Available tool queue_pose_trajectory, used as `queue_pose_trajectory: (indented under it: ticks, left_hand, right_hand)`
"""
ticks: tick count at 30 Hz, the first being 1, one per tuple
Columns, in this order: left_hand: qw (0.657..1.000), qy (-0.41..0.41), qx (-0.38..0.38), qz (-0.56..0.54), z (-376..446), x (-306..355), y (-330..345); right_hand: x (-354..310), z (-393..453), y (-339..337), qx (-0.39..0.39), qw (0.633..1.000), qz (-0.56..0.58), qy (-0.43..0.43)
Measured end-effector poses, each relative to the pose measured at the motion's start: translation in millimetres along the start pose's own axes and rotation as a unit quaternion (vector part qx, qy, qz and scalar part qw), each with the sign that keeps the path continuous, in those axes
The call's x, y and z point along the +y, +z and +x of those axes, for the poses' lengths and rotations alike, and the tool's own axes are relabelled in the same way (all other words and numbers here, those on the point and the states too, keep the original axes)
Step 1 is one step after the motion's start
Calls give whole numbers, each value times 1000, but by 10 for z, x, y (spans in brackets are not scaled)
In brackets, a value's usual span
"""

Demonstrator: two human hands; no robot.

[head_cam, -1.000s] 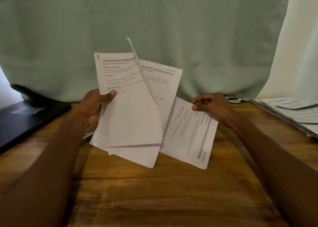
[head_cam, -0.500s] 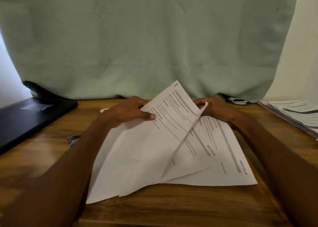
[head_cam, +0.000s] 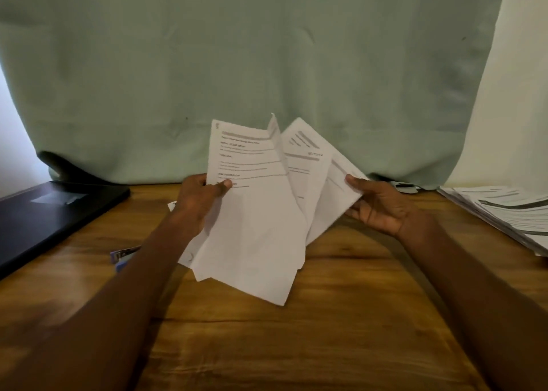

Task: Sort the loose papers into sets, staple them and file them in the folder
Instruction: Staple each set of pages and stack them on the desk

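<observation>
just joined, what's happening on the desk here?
A person is sorting papers by hand. The left hand grips a fanned set of sheets held up over the table, while the right hand pinches the rightmost sheet. Nothing looks stapled yet: the stapler lies on the table, partly hidden by the left arm. A black folder sits closed at left, and a paper stack waits at right.

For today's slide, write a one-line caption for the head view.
Both hands, left hand and right hand, hold fanned sheets above the wooden table.
</observation>
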State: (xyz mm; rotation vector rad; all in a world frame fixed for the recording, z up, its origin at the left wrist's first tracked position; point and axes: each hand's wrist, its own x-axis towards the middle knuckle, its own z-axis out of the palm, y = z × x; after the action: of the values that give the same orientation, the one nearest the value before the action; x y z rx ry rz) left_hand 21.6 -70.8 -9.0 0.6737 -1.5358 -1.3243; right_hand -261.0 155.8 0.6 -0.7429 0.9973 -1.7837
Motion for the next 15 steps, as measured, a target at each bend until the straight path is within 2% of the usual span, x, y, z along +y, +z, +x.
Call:
queue_pose_trajectory:
  ticks: [2,6,15]
  left_hand:
    - [999,-16,22,-31,28,-15,-19]
    - [997,-34,12,-63,16,-40,24]
    - [999,-10,-8,-40,28,-5,22]
  right_hand:
    - [46,13,35,12,1000,1,-9]
    - [232,67,123,51,998,-48,-10]
    - [254,146,111,113,984,-118,-77]
